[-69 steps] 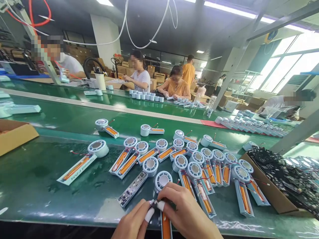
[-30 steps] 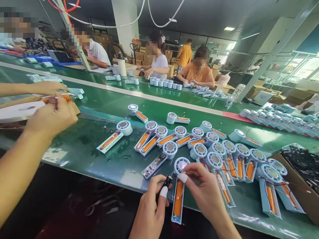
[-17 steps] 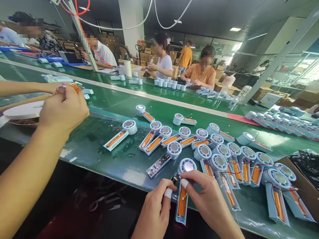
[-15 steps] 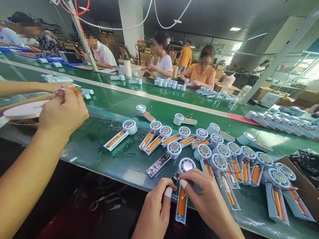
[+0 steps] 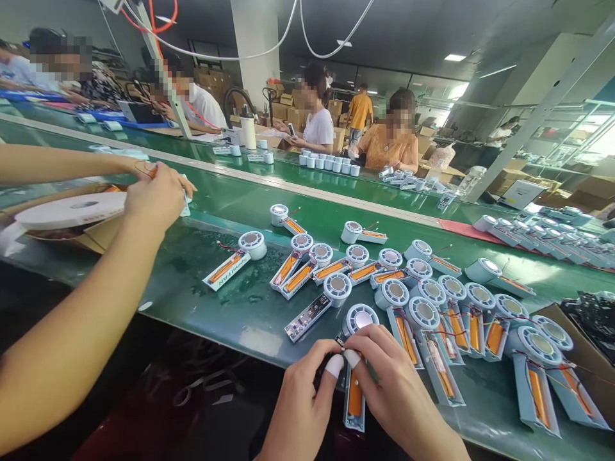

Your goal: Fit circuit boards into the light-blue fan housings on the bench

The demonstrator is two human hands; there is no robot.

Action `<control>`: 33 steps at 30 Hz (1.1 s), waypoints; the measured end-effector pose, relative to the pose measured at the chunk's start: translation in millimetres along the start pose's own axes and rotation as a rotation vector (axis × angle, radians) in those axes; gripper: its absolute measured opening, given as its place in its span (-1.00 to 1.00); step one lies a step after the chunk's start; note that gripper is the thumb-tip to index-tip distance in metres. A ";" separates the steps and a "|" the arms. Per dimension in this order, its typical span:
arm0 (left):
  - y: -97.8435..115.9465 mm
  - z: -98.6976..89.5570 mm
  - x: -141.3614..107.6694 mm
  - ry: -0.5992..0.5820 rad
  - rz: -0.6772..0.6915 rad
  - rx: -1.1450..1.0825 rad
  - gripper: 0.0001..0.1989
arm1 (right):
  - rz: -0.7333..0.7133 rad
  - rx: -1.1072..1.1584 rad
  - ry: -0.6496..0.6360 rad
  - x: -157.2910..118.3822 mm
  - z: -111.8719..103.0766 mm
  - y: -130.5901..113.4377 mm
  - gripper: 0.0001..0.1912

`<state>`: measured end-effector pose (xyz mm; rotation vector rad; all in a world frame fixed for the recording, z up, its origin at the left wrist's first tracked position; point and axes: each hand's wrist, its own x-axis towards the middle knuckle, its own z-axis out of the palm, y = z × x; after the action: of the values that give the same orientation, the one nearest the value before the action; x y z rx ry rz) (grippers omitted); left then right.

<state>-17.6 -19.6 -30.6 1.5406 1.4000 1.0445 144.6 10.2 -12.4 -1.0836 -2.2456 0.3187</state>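
At the bench's front edge, my left hand (image 5: pixel 305 397) is closed in a pinch on a small black circuit board (image 5: pixel 339 342), mostly hidden by my fingers. My right hand (image 5: pixel 396 384) pinches at the same board's edge, seemingly on a small white wire plug that is too covered to see well. White covers wrap a digit on each hand. Just beneath them lies a light-blue handheld fan (image 5: pixel 360 317), its handle open and showing an orange battery (image 5: pixel 354 398). Left of it rests another fan (image 5: pixel 337 288) with a black circuit board (image 5: pixel 310 317) over its handle.
Several open fans (image 5: pixel 425 310) crowd the green bench (image 5: pixel 216 346) to the right. A cardboard box (image 5: pixel 586 333) of black parts stands far right. On the left, a co-worker's arms (image 5: pixel 110 256) reach over the bench near a white tape roll (image 5: pixel 72 210). A conveyor belt (image 5: pixel 240 186) runs behind.
My hands have drawn closer together around the board, covering more of it. The co-worker's hands at the left have moved right. Two fans at the back have shifted slightly right with the belt.
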 end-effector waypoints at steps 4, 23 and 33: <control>0.6 0.1 2.8 0.004 -0.013 -0.014 -0.73 | -0.086 -0.117 -0.066 -0.3 -1.5 0.8 -0.78; -11.9 6.7 -5.4 0.064 -0.088 0.047 -0.71 | -0.241 -0.492 -0.137 16.6 -16.6 5.5 -0.80; -16.3 12.1 -6.4 0.096 -0.032 0.043 -0.68 | -0.167 -0.457 0.021 12.5 -0.4 0.3 -0.75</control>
<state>-12.1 -25.1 -50.4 1.5113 1.5169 1.0883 139.1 20.0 -6.9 -1.0992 -2.4338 -0.2889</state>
